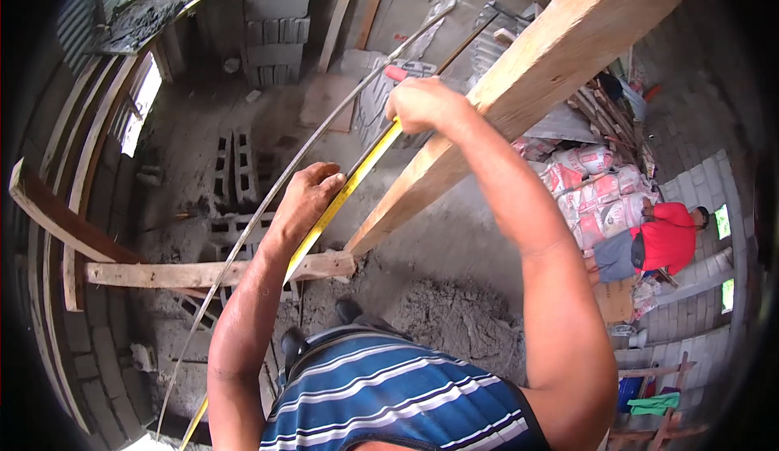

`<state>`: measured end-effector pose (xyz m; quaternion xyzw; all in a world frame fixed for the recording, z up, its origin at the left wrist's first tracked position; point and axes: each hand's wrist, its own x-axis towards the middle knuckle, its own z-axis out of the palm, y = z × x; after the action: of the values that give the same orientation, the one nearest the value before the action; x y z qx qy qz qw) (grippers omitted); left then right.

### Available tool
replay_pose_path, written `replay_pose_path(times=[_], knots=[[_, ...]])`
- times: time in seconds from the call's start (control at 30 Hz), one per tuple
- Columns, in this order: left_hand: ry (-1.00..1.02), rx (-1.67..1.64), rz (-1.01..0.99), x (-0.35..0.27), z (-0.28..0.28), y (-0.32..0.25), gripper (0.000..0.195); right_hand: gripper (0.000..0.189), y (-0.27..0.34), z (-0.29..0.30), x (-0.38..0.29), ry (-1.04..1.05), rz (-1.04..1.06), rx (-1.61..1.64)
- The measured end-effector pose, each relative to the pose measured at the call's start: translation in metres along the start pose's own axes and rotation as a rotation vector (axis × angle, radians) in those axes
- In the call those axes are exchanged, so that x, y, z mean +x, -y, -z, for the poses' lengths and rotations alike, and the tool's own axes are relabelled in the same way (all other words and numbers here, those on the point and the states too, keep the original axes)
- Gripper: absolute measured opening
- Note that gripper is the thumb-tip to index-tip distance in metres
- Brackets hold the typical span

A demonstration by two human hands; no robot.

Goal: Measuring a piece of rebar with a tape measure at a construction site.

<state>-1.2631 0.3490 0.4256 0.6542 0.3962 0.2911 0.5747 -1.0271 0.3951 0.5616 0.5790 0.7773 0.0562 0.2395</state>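
Note:
My right hand is closed around a thin dark steel rod, at the upper end of a yellow tape measure blade. A small red object shows just beyond its knuckles; whether I hold it is unclear. Lower down, my left hand grips the same rod, the thumb lying against it and the blade beside it. Blade and rod run side by side between both hands. The tape passes behind my left forearm and reappears lower left. A second long, bent rod crosses left of my hands.
A thick wooden beam slants close by my right arm. A horizontal timber lies below. Hollow concrete blocks and a mortar heap are on the floor. A person in a red shirt is beside stacked cement bags.

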Motion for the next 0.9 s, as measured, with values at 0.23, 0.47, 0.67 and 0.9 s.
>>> replay_pose_path(times=[0.23, 0.47, 0.67, 0.9], knots=[[0.033, -0.158, 0.015, 0.039, -0.021, 0.018, 0.044, 0.034, 0.001, -0.002, -0.006, 0.008, -0.011, 0.035], [0.118, -0.600, 0.194, 0.065, -0.023, 0.026, 0.027, 0.041, 0.002, 0.003, -0.002, -0.022, -0.039, 0.100], [0.155, -0.608, 0.200, 0.079, -0.028, 0.025, 0.028, 0.040, -0.002, -0.001, 0.000, -0.030, -0.041, 0.107], [0.172, -0.549, 0.187, 0.086, -0.035, 0.004, 0.030, 0.019, -0.005, -0.009, 0.005, -0.040, -0.035, 0.078]])
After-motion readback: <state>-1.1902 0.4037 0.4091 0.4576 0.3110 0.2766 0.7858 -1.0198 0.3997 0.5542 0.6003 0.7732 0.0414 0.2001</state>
